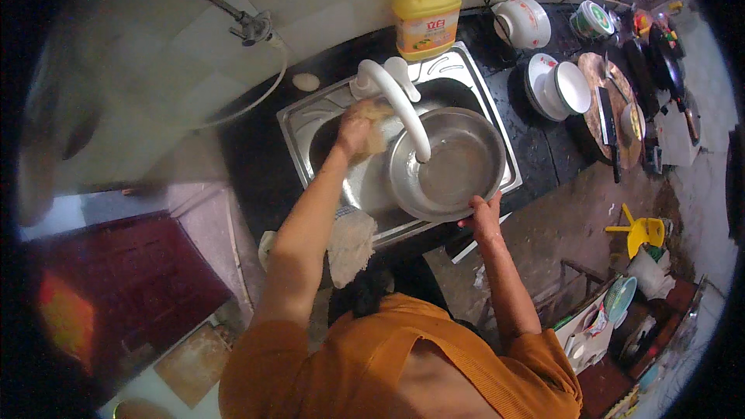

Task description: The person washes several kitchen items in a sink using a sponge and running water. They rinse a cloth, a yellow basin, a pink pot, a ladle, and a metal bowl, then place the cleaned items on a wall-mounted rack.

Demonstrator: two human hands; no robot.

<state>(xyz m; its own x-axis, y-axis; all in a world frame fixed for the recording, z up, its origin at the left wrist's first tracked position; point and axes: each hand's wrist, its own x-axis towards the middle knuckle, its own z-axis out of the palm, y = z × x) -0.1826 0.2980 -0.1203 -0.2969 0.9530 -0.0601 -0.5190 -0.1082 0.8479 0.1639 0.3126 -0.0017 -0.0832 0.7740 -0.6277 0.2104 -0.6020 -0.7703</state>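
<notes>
A round stainless steel basin point(457, 174) rests tilted over the right part of the metal sink point(480, 84). My right hand point(486, 216) grips its near rim, thumb on top. Above the basin arches a white faucet point(398, 102), its spout end over the basin's left side. My left hand point(356, 132) is inside the sink, left of the basin, closed on a yellowish cloth or scrubber point(375, 142) that is too blurred to name exactly. Over the sink's front edge hangs a beige rag point(352, 244).
A yellow detergent jug point(428, 23) stands behind the sink. To the right are a patterned bowl point(524, 23), stacked bowls point(567, 90), and a round cutting board point(628, 134) bearing a cleaver point(607, 119). A hose point(273, 78) runs from a wall valve point(253, 29) at left.
</notes>
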